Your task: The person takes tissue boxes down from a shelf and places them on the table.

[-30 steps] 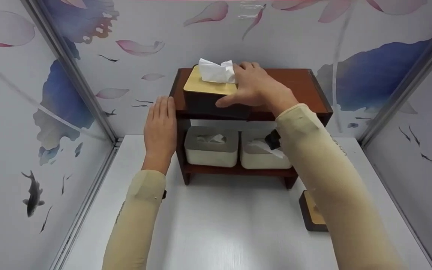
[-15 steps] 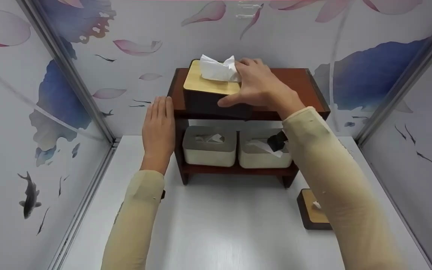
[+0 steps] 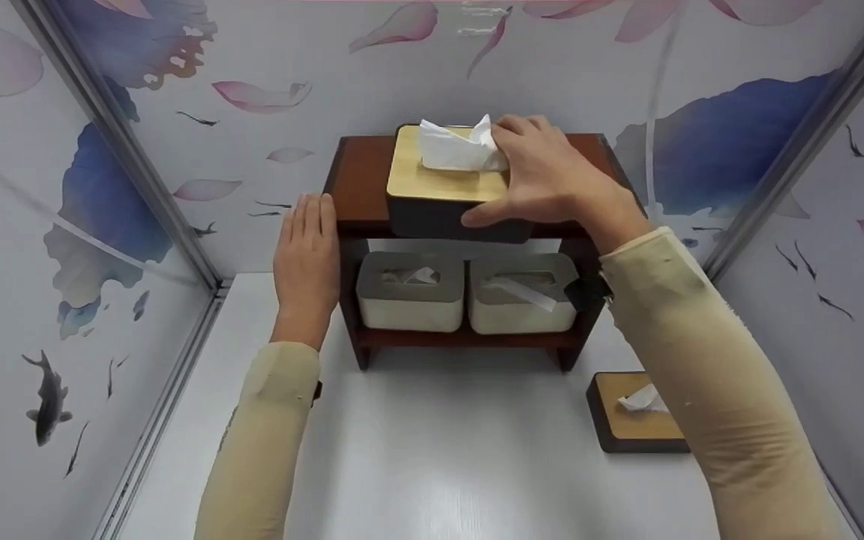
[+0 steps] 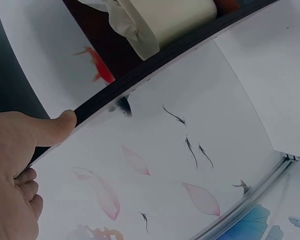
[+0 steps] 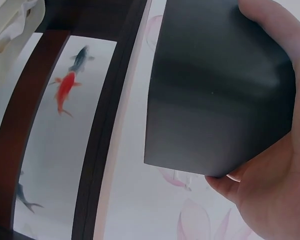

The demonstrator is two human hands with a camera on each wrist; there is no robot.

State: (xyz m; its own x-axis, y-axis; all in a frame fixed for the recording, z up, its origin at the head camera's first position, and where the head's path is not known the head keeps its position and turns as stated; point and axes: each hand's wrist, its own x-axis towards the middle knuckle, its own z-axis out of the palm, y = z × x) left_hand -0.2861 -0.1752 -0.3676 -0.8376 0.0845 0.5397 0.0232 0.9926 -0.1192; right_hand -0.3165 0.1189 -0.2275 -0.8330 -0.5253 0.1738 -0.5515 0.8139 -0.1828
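My right hand grips a black tissue box with a pale wooden lid and a white tissue sticking out, over the top of a reddish-brown shelf. The thumb lies across the box's front. In the right wrist view, a pale gap separates the dark box from the shelf's dark edge. My left hand rests on the shelf's left side, fingers straight. Its thumb touches the dark front edge in the left wrist view.
Two cream tissue boxes with grey lids, one left and one right, stand on the shelf's lower level. Another black tissue box with a wooden lid lies on the white table, partly behind my right forearm. Patterned walls enclose the table.
The black tissue box has moved right over the shelf top, with my right hand gripping it. My left hand stays on the shelf's side. The head view has shifted slightly.
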